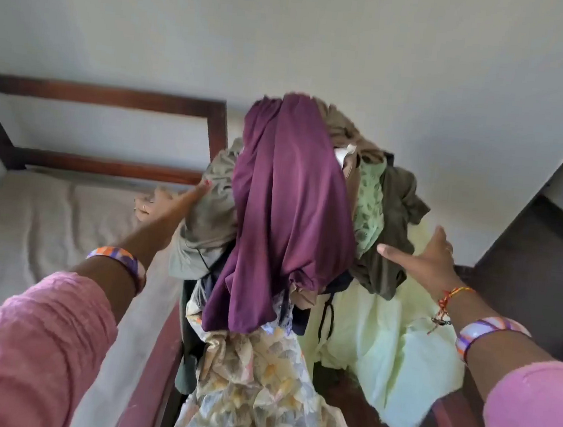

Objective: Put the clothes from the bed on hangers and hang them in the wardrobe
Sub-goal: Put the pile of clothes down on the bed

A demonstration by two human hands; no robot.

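Head view: a tall pile of clothes (pixel 293 221), purple garment (pixel 283 213) on top, stands beside the bed (pixel 38 224), not on it. Left hand (pixel 167 202) presses straight fingers against the pile's grey side; right hand (pixel 424 254) is spread open near the olive cloth, holding nothing. Pulling one piece could topple the pile. No hangers or wardrobe visible.

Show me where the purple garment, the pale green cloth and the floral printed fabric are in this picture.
purple garment (pixel 287 214): head view, middle of its draped front.
pale green cloth (pixel 373 353): head view, broad flat part right of the pile.
floral printed fabric (pixel 256 390): head view, yellow-patterned part hanging at the bottom.
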